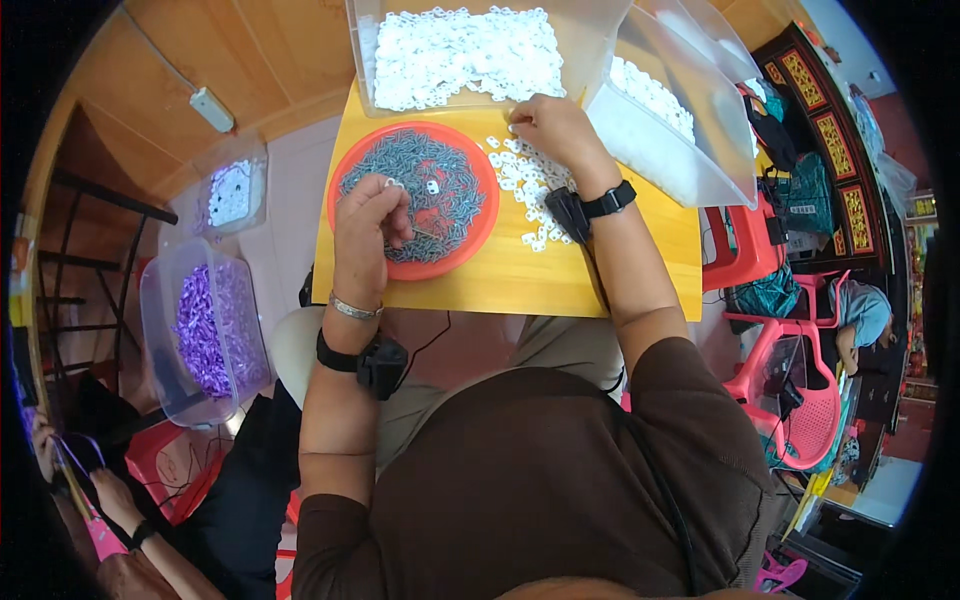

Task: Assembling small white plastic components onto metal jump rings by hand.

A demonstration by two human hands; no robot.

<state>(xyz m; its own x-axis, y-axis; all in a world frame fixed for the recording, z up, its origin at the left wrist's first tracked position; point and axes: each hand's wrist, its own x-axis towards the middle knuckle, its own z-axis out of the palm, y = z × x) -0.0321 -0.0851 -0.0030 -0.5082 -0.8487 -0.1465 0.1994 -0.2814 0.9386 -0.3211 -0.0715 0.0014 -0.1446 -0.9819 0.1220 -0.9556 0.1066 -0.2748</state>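
Note:
My left hand (372, 215) is closed over a red round basin (486, 215), with a small white plastic piece (395, 183) at its thumb and fingertips. Grey screws (440, 165) fill the basin, and one loose white piece (433, 187) lies on top of them. My right hand (552, 128) is pinched shut at the far edge of a scatter of white plastic pieces with holes (520, 172), close to a clear bin. What its fingertips hold is too small to make out.
On the yellow table (480, 295), a clear bin (590, 60) of white pieces stands at the back, and another clear bin (670, 160) leans at the right. Purple pieces fill a floor tub (160, 345) at left. A co-worker's hands (118, 500) show lower left; red chairs (800, 400) stand right.

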